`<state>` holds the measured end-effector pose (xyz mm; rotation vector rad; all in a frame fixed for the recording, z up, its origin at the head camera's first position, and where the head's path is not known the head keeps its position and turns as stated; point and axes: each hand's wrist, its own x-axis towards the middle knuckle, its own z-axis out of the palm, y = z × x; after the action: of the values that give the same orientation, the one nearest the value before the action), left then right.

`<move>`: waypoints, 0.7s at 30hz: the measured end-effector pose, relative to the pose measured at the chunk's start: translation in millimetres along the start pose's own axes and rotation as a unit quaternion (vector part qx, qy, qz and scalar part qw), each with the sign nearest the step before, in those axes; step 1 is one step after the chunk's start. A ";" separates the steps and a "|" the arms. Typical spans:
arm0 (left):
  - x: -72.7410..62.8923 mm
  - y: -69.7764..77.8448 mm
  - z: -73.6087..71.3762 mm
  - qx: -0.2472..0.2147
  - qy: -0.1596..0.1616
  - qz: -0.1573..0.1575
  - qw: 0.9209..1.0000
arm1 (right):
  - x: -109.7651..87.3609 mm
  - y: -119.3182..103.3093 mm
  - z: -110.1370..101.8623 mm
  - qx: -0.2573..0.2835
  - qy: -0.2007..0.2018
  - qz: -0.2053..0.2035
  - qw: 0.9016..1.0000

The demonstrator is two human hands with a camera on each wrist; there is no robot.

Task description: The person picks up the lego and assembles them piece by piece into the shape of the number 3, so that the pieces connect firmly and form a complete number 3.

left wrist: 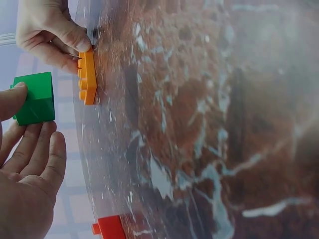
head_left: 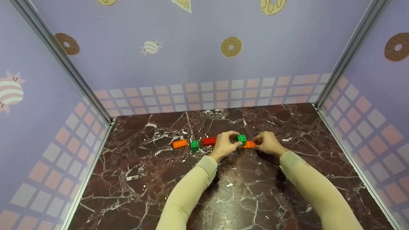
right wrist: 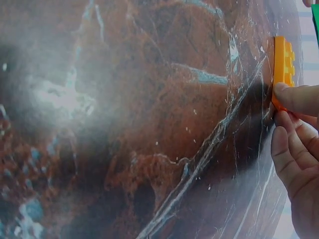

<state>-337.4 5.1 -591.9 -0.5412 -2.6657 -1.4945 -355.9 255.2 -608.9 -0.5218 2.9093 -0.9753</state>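
Note:
A green square toy brick (head_left: 242, 138) is pinched between the thumb and fingers of my left hand (head_left: 224, 145), held above the table. In the left wrist view, a gap separates this green brick (left wrist: 35, 98) from the orange brick. My right hand (head_left: 267, 142) pinches the right end of that long orange toy brick (head_left: 249, 145), which lies on the table studs up. Beside my left hand lies a red brick (head_left: 209, 141), its right end hidden by the hand. The right wrist view shows my right thumb (right wrist: 296, 98) against the side of the orange brick (right wrist: 283, 62).
Left of the red brick stand a second green brick (head_left: 194, 145) and another orange brick (head_left: 180, 143), in a loose row on the dark red marbled table (head_left: 153, 185). A patterned back wall (head_left: 191, 64) and two side walls enclose the table.

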 end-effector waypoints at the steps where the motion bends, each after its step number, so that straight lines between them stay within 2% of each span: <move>1: 0.6 0.7 1.0 0.001 0.000 0.000 1.000 | 0.0 0.5 0.0 0.001 -0.001 -0.004 1.000; 4: 2.4 2.6 4.3 0.011 0.001 0.000 1.000 | -0.3 3.1 -0.4 0.008 0.002 -0.026 1.000; 5: 3.0 3.3 5.5 0.017 0.002 -0.002 1.000 | 2.5 14.0 4.0 0.020 0.006 -0.049 0.999; 6: 3.7 4.0 6.6 0.023 0.004 -0.003 1.000 | 2.4 14.7 3.8 0.021 0.010 -0.058 0.998; 9: 5.5 5.9 10.8 0.036 0.004 -0.010 0.999 | 1.7 15.4 4.0 0.021 0.021 -0.072 0.997; 11: 6.7 6.3 13.7 0.039 0.002 -0.017 0.999 | 1.6 14.6 4.7 0.016 0.023 -0.071 0.997; 12: 7.4 6.5 15.0 0.038 0.002 -0.017 0.999 | -1.2 4.2 0.5 0.003 0.021 -0.056 0.998; 17: 11.3 7.1 18.6 0.026 -0.005 -0.018 0.999 | -1.7 1.3 1.3 -0.010 0.013 -0.040 0.999; 18: 16.2 -4.5 24.4 0.026 -0.001 -0.008 1.000 | -2.1 0.4 0.4 -0.010 0.012 -0.037 0.999; 21: 18.6 -4.8 25.5 0.017 -0.006 -0.005 1.000 | -3.2 -2.4 -3.3 0.004 0.014 -0.030 0.999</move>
<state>-352.9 29.3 -605.8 -0.5362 -2.7020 -1.4509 -352.6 256.4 -605.1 -0.6038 2.9283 -1.0087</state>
